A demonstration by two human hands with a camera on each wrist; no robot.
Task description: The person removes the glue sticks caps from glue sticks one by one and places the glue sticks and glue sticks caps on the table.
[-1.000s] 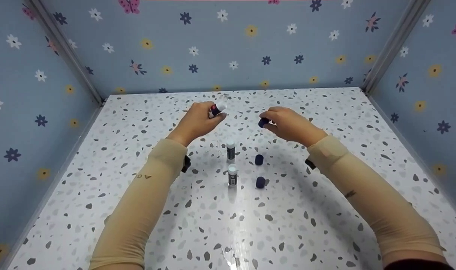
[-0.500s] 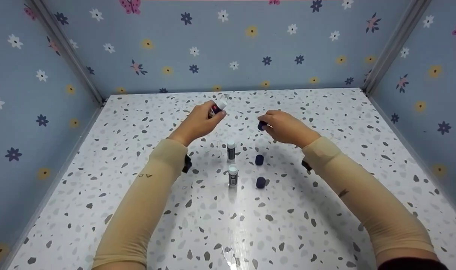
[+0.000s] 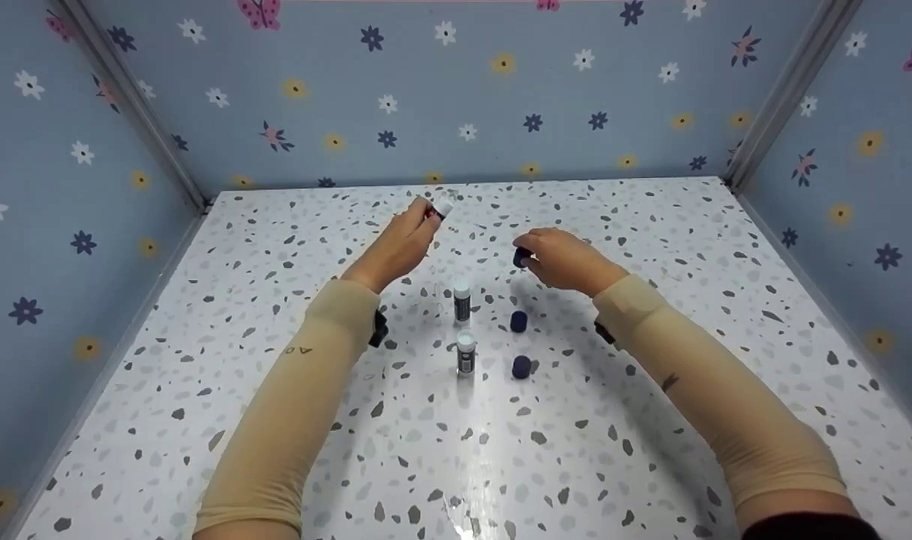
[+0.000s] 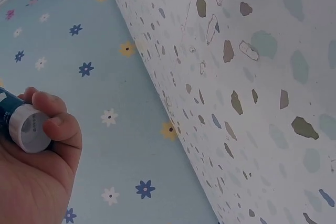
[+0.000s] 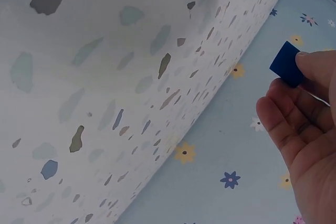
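My left hand grips a glue stick, tilted, above the far part of the table. Its round white end shows in the left wrist view, with fingers curled about the barrel. To the right, my right hand pinches a dark blue cap between thumb and fingers; the cap appears clearly in the right wrist view. Between and nearer than the hands, two glue sticks stand upright without caps, a farther one and a nearer one. Beside them lie two dark blue caps, one farther, one nearer.
The white speckled table is bounded by blue flowered panels at the back, left and right. Grey metal posts stand at the back corners.
My right hand has come slightly nearer and to the left with the cap, drawing closer to the caps on the table. My left hand has turned a little, still holding the glue stick.
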